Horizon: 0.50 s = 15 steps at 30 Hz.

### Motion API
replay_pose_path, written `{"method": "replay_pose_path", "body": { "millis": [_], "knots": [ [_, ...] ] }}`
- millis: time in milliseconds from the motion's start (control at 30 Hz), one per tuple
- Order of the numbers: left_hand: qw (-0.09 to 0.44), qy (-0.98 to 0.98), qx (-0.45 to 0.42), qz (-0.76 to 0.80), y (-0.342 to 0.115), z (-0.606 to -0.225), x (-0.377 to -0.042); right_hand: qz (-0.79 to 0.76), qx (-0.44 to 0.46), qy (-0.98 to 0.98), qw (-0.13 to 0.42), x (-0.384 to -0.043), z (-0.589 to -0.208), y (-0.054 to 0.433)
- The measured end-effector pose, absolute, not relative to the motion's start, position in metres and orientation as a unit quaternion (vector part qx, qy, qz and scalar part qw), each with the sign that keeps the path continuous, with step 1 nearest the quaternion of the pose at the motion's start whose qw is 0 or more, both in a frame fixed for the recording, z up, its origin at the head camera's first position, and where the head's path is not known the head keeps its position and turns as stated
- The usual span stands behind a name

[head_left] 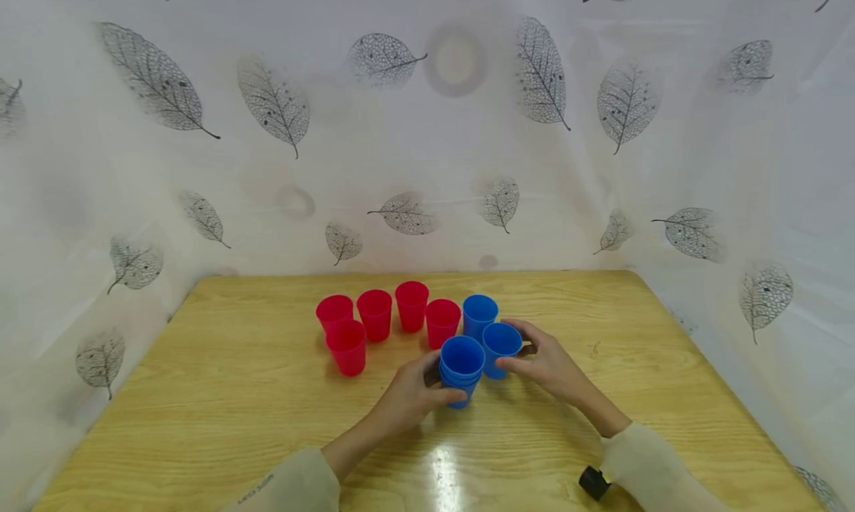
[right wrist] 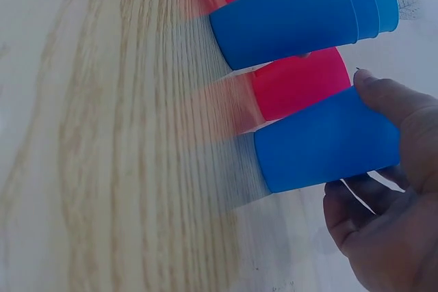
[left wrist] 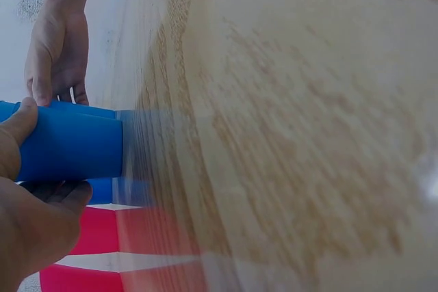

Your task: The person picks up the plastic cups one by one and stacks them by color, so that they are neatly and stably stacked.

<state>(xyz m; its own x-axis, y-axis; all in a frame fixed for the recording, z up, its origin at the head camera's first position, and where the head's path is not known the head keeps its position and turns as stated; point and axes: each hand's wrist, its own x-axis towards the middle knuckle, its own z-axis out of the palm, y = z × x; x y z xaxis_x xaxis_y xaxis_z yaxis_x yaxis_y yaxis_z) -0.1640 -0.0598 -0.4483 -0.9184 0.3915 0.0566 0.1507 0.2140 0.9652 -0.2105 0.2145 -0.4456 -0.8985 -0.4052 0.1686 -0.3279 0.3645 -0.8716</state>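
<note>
My left hand (head_left: 409, 397) grips a stack of nested blue cups (head_left: 461, 369), thumb on the near side and fingers round the far side. In the right wrist view the stacked rims of these blue cups (right wrist: 294, 15) show at the upper end. My right hand (head_left: 551, 367) holds a single blue cup (head_left: 501, 349) between thumb and fingers, just right of the stack. Its base is close to the tabletop in the right wrist view. Behind these stands another blue cup (head_left: 479, 312), upright and partly hidden.
Several red cups stand upright left of the blue ones, the nearest red cup (head_left: 347, 349) in front and another red cup (head_left: 443, 323) beside the blue. A black object (head_left: 593, 482) is by the right sleeve. Leaf-patterned sheeting (head_left: 427, 126) surrounds the wooden table (head_left: 220, 423).
</note>
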Motion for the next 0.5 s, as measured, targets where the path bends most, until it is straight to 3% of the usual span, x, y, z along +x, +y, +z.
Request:
{"method": "replay_pose_path", "body": {
  "millis": [500],
  "knots": [
    [0.108, 0.771, 0.169, 0.605, -0.0603, -0.4483, -0.1642, -0.515, -0.221, 0.827, 0.029, -0.2072, -0.4416, 0.2147]
  ]
}}
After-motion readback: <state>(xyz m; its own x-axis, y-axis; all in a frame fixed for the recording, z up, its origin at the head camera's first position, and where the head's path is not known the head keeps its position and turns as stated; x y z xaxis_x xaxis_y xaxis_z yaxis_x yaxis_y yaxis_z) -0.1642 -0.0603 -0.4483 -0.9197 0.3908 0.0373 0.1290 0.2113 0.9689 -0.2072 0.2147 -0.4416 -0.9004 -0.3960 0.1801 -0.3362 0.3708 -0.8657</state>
